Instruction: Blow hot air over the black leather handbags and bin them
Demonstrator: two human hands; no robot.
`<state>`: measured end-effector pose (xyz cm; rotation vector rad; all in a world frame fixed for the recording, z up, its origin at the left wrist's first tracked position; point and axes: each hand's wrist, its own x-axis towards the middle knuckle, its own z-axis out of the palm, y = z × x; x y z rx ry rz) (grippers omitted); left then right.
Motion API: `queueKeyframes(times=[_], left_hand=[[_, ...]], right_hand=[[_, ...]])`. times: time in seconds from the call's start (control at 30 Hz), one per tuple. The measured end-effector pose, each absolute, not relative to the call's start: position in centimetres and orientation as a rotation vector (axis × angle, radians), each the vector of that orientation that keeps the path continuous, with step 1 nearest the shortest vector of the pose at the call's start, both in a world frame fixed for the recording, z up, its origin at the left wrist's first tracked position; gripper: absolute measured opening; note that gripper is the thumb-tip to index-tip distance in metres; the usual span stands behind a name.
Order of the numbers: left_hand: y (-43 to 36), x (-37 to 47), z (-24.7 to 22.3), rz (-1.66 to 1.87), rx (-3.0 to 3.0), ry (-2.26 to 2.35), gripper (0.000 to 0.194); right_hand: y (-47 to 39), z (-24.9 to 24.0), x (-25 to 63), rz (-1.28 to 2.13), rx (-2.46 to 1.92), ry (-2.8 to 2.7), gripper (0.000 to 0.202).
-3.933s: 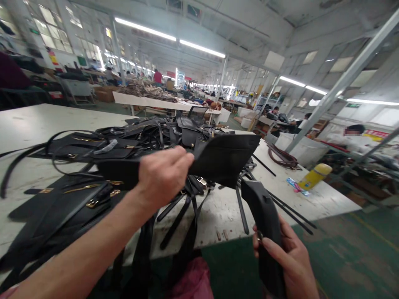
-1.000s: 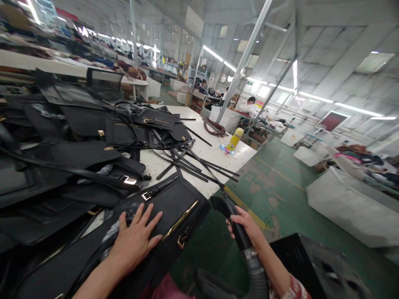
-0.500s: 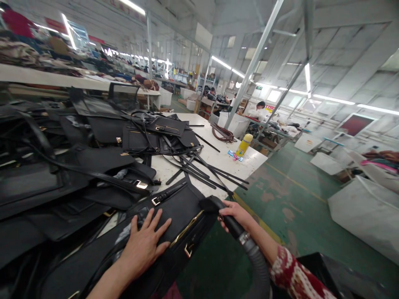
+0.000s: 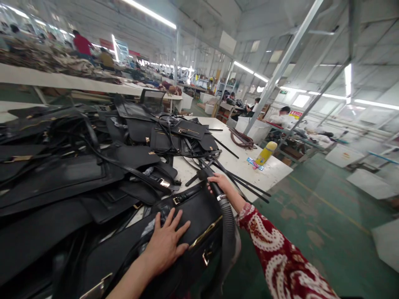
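A black handbag [image 4: 199,211] with a gold zipper and gold buckles lies nearest me at the table's front edge. My left hand [image 4: 166,243] rests flat on it, fingers spread. A clear plastic-like wrap shows beside that hand. My right hand [image 4: 220,185] is wrapped round the black handle of a vacuum hose [image 4: 229,224], whose grey ribbed tube hangs down past the bag's right end. The nozzle [image 4: 205,172] is at the bag's far right corner, near loose black straps [image 4: 246,182]; whether it touches the bag I cannot tell.
More black bags [image 4: 77,178] are heaped on the left of the white table [image 4: 193,168]. A yellow bottle [image 4: 266,153] and a coil of brown straps [image 4: 242,138] stand toward its far right. Green floor [image 4: 305,216] lies to the right. Several people work in the background.
My right hand has moved the hose nozzle away from me, from the bag's right end to its far corner. My left hand stays on the bag. The view has turned left.
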<state>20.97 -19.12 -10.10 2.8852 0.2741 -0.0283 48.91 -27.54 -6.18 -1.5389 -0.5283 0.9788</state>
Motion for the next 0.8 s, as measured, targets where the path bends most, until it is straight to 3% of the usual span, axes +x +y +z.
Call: queueKeyframes(times=[0.13,0.33,0.47,0.6,0.73,0.8], left_hand=[[-19.0,21.0,-10.4,-0.015,2.876,0.258,0.056],[-19.1,20.8,-10.0,-0.030,2.840,0.256,0.057],[-19.8,20.7,-9.0,-0.016,2.804,0.240,0.057],[-19.7,19.9,-8.1,0.066,2.750,0.245,0.043],[-17.1,17.0,-7.0,0.231,2.727,0.776,0.042],[-15.5,15.5,-6.7,0.124,2.660,1.029,0.047]], right_hand=[[-29.9,-5.2,48.8,0.899,-1.531,-0.537,0.027],[-34.7,-5.3,46.6,1.148,-1.583,-0.560,0.037],[-32.4,-6.4,46.0,1.145,-1.591,-0.556,0.034],[-28.0,-7.0,45.8,1.015,-1.604,-0.565,0.031],[-26.3,-7.1,44.1,0.836,-1.604,-0.592,0.043],[-27.1,-6.9,42.6,0.765,-1.590,-0.612,0.053]])
